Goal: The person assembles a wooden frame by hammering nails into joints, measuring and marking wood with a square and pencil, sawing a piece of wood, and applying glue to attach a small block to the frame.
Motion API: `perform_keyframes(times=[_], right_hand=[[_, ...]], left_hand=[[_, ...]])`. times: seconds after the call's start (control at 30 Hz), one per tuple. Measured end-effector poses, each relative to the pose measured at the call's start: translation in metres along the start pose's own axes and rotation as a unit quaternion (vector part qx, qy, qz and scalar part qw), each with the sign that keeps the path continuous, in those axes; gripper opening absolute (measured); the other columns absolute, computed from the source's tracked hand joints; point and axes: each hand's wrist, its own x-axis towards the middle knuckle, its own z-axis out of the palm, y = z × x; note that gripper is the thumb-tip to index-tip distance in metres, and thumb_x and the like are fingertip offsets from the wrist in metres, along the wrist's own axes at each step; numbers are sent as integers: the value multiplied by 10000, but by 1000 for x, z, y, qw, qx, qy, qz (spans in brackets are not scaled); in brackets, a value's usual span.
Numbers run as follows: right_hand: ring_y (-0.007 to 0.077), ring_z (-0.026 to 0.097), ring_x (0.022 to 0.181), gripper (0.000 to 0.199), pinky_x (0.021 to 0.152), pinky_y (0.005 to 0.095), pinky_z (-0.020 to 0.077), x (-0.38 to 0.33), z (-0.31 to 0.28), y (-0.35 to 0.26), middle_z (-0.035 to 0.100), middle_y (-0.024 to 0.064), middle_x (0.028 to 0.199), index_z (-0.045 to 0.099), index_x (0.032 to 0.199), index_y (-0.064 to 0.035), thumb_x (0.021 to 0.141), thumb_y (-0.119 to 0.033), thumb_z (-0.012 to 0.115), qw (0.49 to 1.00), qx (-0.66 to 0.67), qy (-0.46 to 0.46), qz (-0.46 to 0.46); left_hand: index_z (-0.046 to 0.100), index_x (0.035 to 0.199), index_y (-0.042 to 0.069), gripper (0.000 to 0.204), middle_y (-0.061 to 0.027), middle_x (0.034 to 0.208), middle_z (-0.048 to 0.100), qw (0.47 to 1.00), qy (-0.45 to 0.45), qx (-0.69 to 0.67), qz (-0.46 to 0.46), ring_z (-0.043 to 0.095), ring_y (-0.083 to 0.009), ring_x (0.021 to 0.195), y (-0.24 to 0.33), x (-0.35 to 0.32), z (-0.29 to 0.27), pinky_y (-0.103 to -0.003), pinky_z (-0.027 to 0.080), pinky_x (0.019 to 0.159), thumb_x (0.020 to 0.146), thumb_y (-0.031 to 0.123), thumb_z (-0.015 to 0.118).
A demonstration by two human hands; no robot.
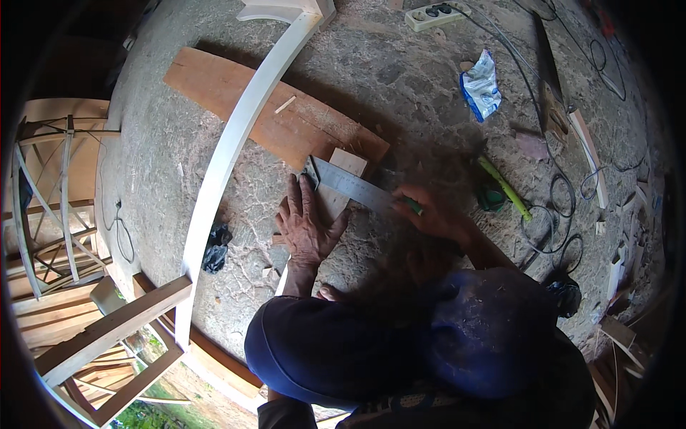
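My left hand (304, 225) lies flat with fingers spread, pressing on a short pale wood strip (331, 201). Across that strip rests a broad, flat metal blade (354, 189), with a dark slanted edge at its left end. My right hand (432, 213) is at the blade's other end, fingers closed round a green part that looks like its handle; slight blur hides the detail. The strip's far end overlaps a wide reddish-brown plank (243, 93), which carries a thin wood sliver (285, 105).
A long white curved timber (236, 136) crosses over the plank. To the right lie a yellow-green tool (506, 187), a crumpled blue-and-white packet (481, 87), a handsaw (554, 111) and loose cables (564, 193). A power strip (437, 16) sits at the far side; wooden frames (118, 329) stand left.
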Motion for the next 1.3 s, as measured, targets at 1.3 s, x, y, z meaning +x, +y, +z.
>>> perform_keyframes(times=[1.3], right_hand=[[250,703,811,138,718,350,546,82,-2,-58,700,154,900,696,1028,-1,949,-103,648,986,-17,65,-152]], left_hand=[[423,1518,71,998,-218,1570,368,1000,0,-18,7,489,-387,1251,-3,2,-7,-506,371,1018,785,710,649]])
